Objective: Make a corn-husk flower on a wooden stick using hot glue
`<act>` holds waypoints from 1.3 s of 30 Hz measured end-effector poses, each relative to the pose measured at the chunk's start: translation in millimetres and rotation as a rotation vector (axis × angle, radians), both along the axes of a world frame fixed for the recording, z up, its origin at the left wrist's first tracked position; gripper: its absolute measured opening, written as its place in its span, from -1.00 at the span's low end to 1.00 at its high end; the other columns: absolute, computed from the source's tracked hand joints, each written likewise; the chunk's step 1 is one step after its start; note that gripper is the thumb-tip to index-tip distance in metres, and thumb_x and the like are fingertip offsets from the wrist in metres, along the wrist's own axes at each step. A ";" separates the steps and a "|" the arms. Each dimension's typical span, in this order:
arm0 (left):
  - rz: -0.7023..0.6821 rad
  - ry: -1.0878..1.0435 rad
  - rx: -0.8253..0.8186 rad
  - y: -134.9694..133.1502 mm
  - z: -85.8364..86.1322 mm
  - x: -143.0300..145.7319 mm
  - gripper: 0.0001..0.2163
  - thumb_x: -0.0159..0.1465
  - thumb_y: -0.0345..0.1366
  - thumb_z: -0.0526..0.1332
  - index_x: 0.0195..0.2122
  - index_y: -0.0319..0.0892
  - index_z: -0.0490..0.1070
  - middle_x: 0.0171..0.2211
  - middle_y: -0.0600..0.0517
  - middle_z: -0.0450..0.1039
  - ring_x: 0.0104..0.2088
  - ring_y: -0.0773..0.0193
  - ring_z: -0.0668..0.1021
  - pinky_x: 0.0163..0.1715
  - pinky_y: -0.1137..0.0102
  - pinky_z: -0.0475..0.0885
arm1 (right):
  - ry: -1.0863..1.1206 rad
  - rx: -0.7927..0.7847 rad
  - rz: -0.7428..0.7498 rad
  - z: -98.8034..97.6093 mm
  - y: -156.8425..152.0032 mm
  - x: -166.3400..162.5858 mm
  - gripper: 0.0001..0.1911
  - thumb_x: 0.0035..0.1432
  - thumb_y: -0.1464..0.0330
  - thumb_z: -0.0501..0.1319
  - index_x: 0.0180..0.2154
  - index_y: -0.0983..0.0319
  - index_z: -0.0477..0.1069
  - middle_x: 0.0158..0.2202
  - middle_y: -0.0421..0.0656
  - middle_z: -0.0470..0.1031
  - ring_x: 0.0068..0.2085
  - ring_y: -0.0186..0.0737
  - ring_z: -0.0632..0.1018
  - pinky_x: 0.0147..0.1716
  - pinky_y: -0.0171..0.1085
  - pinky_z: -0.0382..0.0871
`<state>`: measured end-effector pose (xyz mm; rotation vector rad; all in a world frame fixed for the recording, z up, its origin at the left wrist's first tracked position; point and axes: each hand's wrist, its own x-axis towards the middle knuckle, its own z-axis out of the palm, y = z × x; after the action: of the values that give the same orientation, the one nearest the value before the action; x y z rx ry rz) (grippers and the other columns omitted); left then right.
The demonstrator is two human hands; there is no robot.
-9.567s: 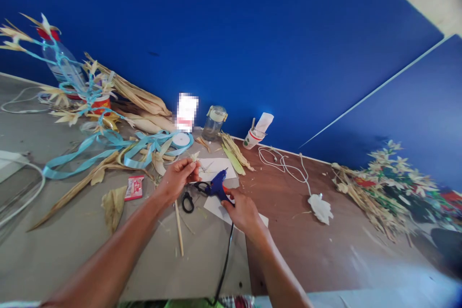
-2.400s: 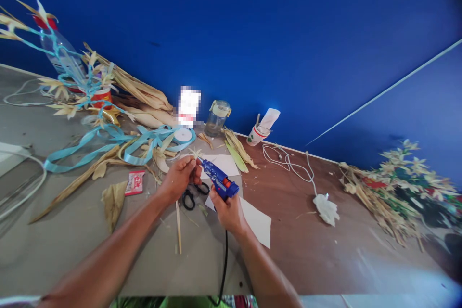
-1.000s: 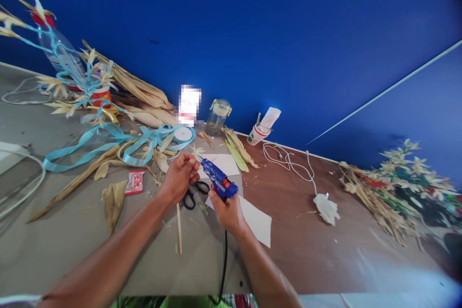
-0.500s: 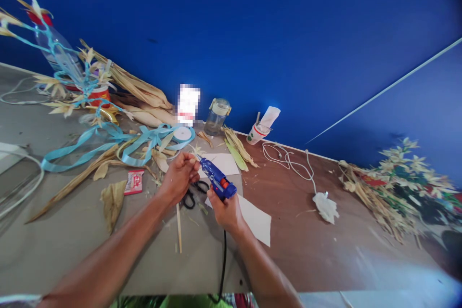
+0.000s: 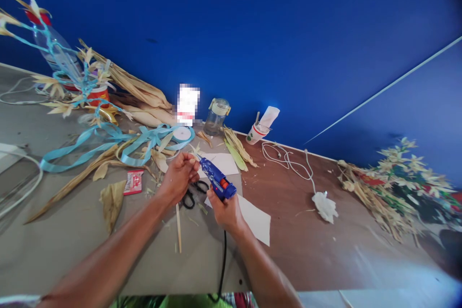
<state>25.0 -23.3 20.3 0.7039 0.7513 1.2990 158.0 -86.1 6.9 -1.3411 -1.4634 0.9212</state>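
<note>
My right hand (image 5: pixel 226 208) is wrapped round a blue glue gun (image 5: pixel 217 175), its nozzle pointing up and left. A black cord runs from the gun down over the table's front edge. My left hand (image 5: pixel 182 173) is closed in a pinch right beside the nozzle. Pale pointed petals of a small corn husk flower (image 5: pixel 196 149) show just above its fingertips; the grip itself is mostly hidden. Black-handled scissors (image 5: pixel 188 198) lie under and between the hands. A thin wooden stick (image 5: pixel 179 233) extends below my left wrist. White paper sheets (image 5: pixel 258 219) lie beneath and beside the gun.
Light-blue ribbon (image 5: pixel 77 154) and dried husks (image 5: pixel 72 185) spread across the left, near a red sachet (image 5: pixel 133 182). Along the blue wall stand a glass jar (image 5: pixel 216 116) and a paper cup (image 5: pixel 257 132). White cable (image 5: pixel 288 159) and a bunch of husk flowers (image 5: pixel 407 168) lie rightward.
</note>
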 end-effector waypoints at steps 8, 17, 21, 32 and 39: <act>0.017 0.006 -0.007 -0.3 1.5 0.5 -0.76 0.08 -0.28 0.28 -0.40 -0.16 0.18 -0.61 0.21 0.27 -0.69 0.55 0.17 -0.68 0.58 0.16 | -0.011 0.011 0.001 -4.7 0.2 1.8 -0.80 0.09 0.27 0.16 -0.29 0.27 0.34 -0.53 -0.23 0.31 -0.53 -0.37 0.28 -0.59 -0.39 0.22; 0.028 0.012 0.005 0.8 -1.3 0.9 -0.77 0.08 -0.29 0.28 -0.40 -0.16 0.18 -0.61 0.20 0.27 -0.69 0.55 0.17 -0.68 0.59 0.16 | -0.042 0.007 0.014 -2.4 -0.4 2.0 -0.83 0.09 0.26 0.14 -0.36 0.24 0.32 -0.54 -0.24 0.30 -0.51 -0.34 0.30 -0.52 -0.35 0.26; 0.034 0.017 0.002 0.8 0.1 0.8 -0.78 0.08 -0.30 0.27 -0.41 -0.16 0.18 -0.62 0.20 0.27 -0.69 0.55 0.17 -0.68 0.59 0.15 | -0.054 0.017 0.015 -0.9 -0.2 2.2 -0.83 0.08 0.26 0.15 -0.36 0.24 0.32 -0.54 -0.25 0.30 -0.52 -0.34 0.31 -0.51 -0.35 0.27; -0.002 -0.043 -0.027 -1.5 5.1 -1.4 -0.78 0.08 -0.32 0.27 -0.41 -0.16 0.18 -0.60 0.20 0.27 -0.70 0.56 0.17 -0.68 0.60 0.15 | 0.019 0.006 -0.009 4.1 -1.3 -1.7 -0.82 0.05 0.25 0.17 -0.36 0.24 0.32 -0.51 -0.20 0.38 -0.51 -0.33 0.38 -0.50 -0.34 0.35; -0.023 -0.073 -0.025 -1.1 4.6 -2.2 -0.77 0.08 -0.31 0.29 -0.41 -0.17 0.19 -0.61 0.20 0.28 -0.70 0.57 0.16 -0.69 0.61 0.15 | 0.000 0.005 -0.017 6.6 0.4 -3.7 -0.83 0.04 0.27 0.17 -0.39 0.26 0.31 -0.56 -0.23 0.33 -0.55 -0.37 0.32 -0.54 -0.36 0.31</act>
<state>22.8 -24.4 25.0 0.6394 0.6972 1.2855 154.2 -85.6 13.5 -1.3487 -1.4515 0.9061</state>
